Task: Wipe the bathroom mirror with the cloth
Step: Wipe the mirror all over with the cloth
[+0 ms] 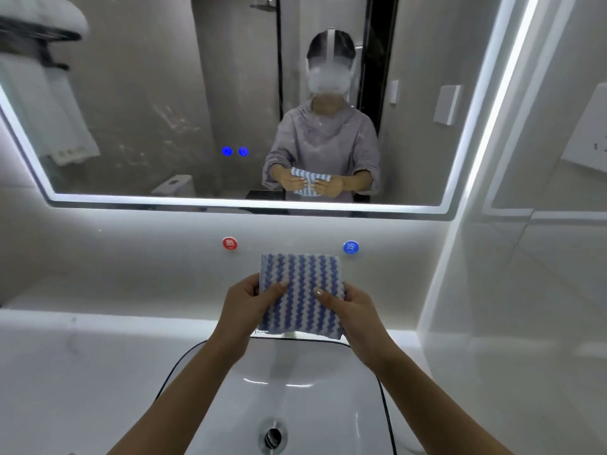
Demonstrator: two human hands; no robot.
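So we're standing at the sink (315,399) holding the cloth (300,293), a blue and white zigzag-striped one, up in front of us with both hands. It sits above the back edge of the sink and below the mirror (147,93), not touching the glass. Our left hand (244,302) grips the cloth's left edge, thumb lying across the front and fingers tucked behind. Our right hand (353,310) does the same on the right edge, so the cloth is held out flat between the two. The mirror fills the wall above, with a lit strip round its edge and two little blue touch icons (235,151) glowing low on the glass. There are cloudy streaks (174,121) on the glass left of our reflection, and a white towel (49,110) on a rack shows in the far left of it. On the wall just above the cloth sit a red round button (230,243) and a blue round button (350,247). The drain (272,436) is at the bottom of the sink, and the white counter (82,372) stretches off to the left
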